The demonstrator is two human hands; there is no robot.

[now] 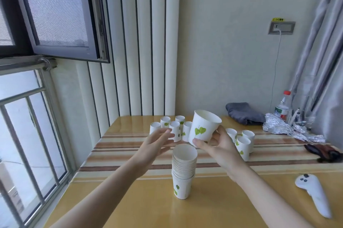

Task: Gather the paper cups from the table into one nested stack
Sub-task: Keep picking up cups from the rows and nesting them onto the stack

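Head view: right hand grasping a tilted paper cup by its base, held in the air above and just behind the nested stack that stands upright on the table. Left hand released, fingers spread, holding nothing, left of the stack. Loose cups stand farther back in a left group and a right group. White controller lies at right.

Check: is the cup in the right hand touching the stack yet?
Apart. The head view shows the held cup, tilted in the right hand, above the stack, with striped table visible between its base and the stack's top rim.
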